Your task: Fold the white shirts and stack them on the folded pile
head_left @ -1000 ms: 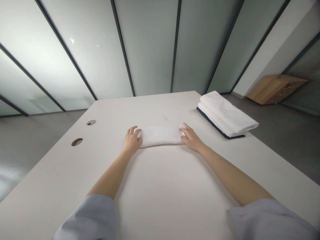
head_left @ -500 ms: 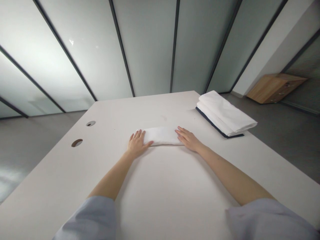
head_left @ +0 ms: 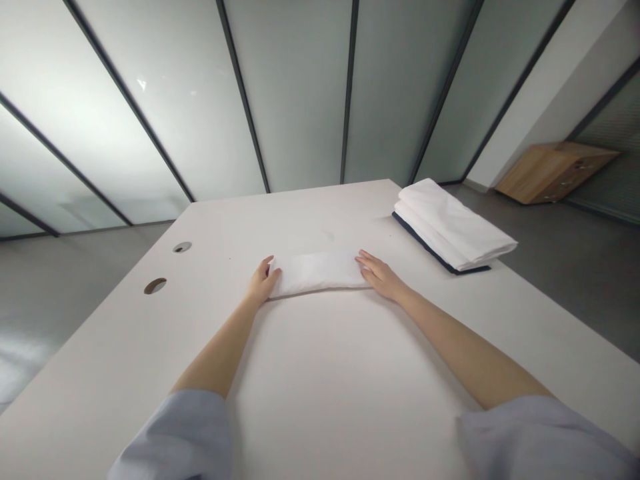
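A folded white cloth (head_left: 320, 272) lies as a narrow rectangle on the white table (head_left: 340, 373), in front of me. At its left end, my left hand (head_left: 261, 280) grips the edge, thumb on top and fingers curled around the far side, partly out of sight. My right hand (head_left: 383, 277) rests on the right end with its fingers stretched out over the fabric.
To the right, a stack of folded white cloth (head_left: 455, 223) sits on a dark folded piece (head_left: 425, 248) near the table's edge. Two round holes, one nearer (head_left: 155, 286) and one farther (head_left: 183, 247), are on the left. A wooden cabinet (head_left: 547, 175) stands on the floor beyond.
My left hand has slid left from lying spread on the cloth to its left end, uncovering more of the fabric. My right hand has hardly moved.
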The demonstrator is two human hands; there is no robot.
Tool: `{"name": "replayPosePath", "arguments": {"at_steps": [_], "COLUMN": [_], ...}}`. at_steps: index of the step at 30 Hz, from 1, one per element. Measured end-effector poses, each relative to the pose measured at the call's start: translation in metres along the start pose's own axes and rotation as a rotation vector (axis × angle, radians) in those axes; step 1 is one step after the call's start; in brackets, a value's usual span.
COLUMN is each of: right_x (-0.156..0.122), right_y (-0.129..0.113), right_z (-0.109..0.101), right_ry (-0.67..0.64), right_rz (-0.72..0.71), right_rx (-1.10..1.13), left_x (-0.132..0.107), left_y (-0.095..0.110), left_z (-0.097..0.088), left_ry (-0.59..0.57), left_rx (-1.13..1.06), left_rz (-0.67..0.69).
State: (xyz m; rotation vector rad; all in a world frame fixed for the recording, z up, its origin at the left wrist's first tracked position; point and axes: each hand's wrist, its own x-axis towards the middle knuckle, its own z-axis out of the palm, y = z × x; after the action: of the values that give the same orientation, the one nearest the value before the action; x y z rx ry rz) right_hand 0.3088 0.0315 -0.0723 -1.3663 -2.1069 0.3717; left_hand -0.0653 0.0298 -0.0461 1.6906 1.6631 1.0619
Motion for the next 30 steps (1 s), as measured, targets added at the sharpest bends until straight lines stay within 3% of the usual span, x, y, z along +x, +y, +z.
{"name": "replayPosePath", "arguments": {"at_steps": [7, 13, 20, 30], "right_x": [0.002, 0.002, 0.002, 0.001], "right_y": [0.004, 0.002, 0.002, -0.002], "right_z": [-0.003, -0.004, -0.005, -0.007], "right_ry": [0.037, 0.031, 0.027, 0.013], "right_rz": [0.019, 0.024, 0.014, 0.036], "right_rx": [0.038, 0.038, 0.067, 0.059], "left_x": [0.001, 0.001, -0.003, -0.005], "left_y": [0.005, 0.006, 0.014, 0.020], "left_z": [-0.006, -0.020, -0.024, -0.025], "left_ry": [-0.112, -0.331, -0.308, -0.442], "left_rx": [-0.217, -0.375, -0.447, -0.515], "left_rz": [-0.030, -0.066, -0.089, -0.073]}}
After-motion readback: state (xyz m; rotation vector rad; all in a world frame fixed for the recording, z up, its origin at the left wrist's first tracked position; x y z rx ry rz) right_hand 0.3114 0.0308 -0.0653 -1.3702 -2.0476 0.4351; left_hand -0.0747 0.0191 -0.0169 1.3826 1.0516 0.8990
